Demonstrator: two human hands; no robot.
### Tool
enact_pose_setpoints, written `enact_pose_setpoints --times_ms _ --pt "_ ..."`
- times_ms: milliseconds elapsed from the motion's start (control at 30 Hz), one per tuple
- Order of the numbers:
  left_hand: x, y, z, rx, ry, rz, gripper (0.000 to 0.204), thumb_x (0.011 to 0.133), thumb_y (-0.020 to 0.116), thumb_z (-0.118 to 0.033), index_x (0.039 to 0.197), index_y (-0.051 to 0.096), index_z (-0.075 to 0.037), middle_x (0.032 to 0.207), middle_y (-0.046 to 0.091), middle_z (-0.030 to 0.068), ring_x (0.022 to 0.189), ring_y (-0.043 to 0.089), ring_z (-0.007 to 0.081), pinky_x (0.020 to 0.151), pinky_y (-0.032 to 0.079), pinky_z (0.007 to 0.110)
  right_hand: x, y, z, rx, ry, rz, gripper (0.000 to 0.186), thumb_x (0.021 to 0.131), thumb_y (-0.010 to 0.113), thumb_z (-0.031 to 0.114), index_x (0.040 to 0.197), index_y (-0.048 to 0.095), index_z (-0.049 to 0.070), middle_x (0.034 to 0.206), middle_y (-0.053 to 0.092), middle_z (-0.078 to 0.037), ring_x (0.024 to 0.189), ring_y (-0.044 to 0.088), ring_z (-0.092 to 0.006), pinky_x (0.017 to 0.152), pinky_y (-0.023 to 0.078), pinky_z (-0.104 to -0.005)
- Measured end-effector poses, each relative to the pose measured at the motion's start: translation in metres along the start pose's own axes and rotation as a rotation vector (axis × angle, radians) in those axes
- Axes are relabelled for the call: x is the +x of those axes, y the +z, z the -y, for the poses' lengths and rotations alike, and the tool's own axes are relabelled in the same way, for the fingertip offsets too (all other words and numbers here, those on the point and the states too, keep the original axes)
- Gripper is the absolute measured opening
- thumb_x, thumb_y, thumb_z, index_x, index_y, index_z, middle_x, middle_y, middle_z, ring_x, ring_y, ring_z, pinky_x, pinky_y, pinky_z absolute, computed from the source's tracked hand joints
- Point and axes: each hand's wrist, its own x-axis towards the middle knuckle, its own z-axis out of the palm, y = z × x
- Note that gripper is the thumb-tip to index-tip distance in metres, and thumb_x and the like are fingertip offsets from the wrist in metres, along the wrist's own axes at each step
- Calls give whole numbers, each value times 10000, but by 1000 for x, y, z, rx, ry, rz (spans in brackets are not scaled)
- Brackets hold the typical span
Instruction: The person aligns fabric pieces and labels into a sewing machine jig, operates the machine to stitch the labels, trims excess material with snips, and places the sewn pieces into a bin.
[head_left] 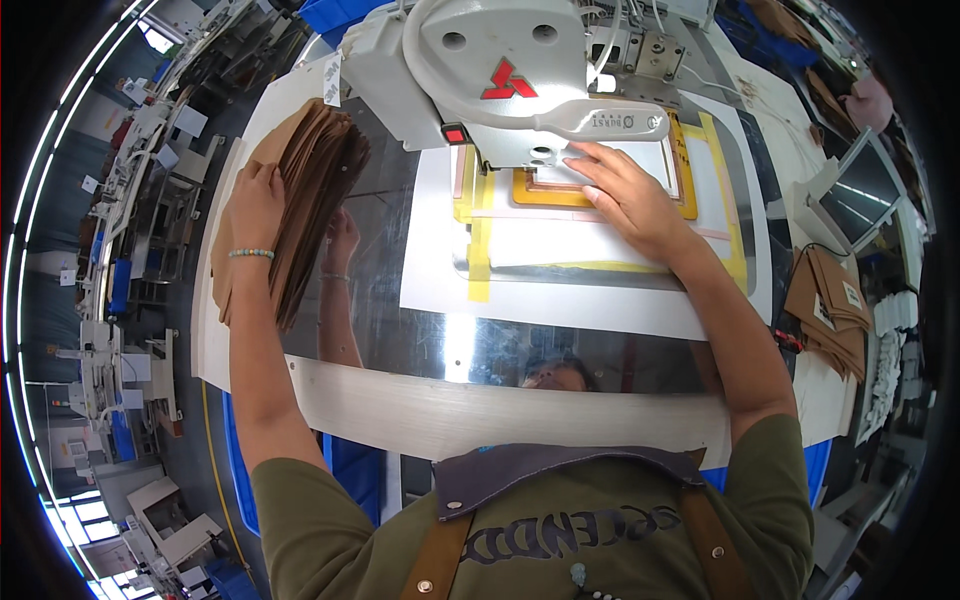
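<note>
Brown leather pieces (305, 200), stacked on edge in a thick fan, are gripped by the left hand (255, 205), whose fingers are closed over the stack's near side; a beaded bracelet (250, 253) is worn at that wrist. The stack is held at the left of a shiny steel table (420, 340), in which the hand and forearm are mirrored. The right hand (625, 195) is laid flat, fingers spread and pressed down, nothing being grasped, on a white template (560, 245) edged with yellow tape (480, 250). Its fingertips are set just beside the orange frame (545, 190) that lies under the grey sewing machine head (500, 70). A red button (455, 133) is seen on the head's lower left corner. Further brown pieces (830, 310) are piled at the table's right end, well apart from both hands, below a tilted screen (860, 190). Blue bins (350, 470) are seen beneath the table's near edge
</note>
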Motion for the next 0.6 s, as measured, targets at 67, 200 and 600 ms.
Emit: enact_pose_setpoints --times_ms 67,200,600 --pt "5 10 16 -23 -35 4 245 1030 645 -173 1127 782 6 1116 741 192 1011 692 420 911 563 489 0 0 0 -4 4 0 402 1040 571 116 1429 635 38 1609 527 -133 1390 555 -331 1179 456 -447" --pt "21 21 50 -115 -102 -78 244 1033 666 -175 1097 786 27 981 776 155 833 725 321 790 567 434 1 0 1 -3 4 -3 393 1053 578 141 1427 639 38 1609 529 -130 1386 559 -337 1176 459 -447" --pt "-3 -36 -104 -277 339 -92 161 972 677 -30 1120 738 -8 1039 688 170 866 687 401 762 563 478 -2 6 -3 2 28 -35 385 1070 580 183 1408 665 17 1602 545 -142 1430 540 -334 1197 444 -437"
